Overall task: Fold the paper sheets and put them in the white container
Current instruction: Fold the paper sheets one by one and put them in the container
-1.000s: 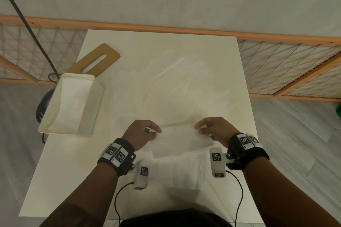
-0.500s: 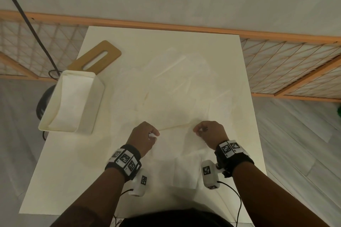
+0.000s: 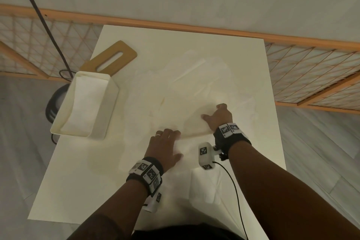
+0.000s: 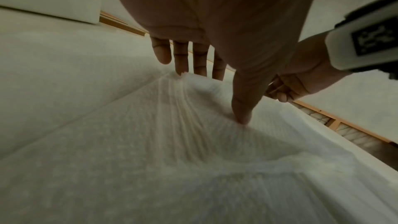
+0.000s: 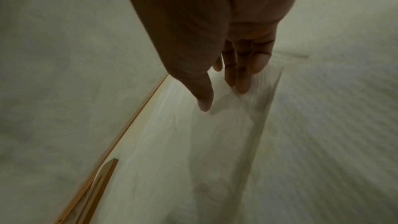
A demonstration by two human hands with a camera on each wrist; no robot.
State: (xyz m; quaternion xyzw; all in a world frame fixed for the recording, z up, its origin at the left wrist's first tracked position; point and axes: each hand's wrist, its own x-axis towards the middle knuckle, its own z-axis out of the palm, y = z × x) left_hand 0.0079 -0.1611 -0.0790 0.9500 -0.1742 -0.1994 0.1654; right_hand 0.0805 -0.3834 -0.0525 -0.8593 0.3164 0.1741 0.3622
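Since half a second ago, both hands have let go of the pinched corners and spread: the left hand (image 3: 164, 147) now lies flat, fingers straight, pressing the folded paper sheet (image 3: 191, 143) against the desk (image 3: 81, 177), while the right hand (image 3: 219, 118) has slid forward and to the right, its fingers extended on the sheet's far edge. Neither grip is closed around anything; from the left wrist view, the left hand's fingers (image 4: 181, 57) reach the fold and the thumb presses into the rippled paper (image 4: 172, 142). The right wrist view, blurred, shows straight fingers (image 5: 242, 81) touching the paper's edge. More loose sheets (image 3: 187, 84) lie overlapped beyond the hands. The white container (image 3: 109, 111) stands near the desk's left edge, with paper inside, just in front of a wooden board (image 3: 124, 54).
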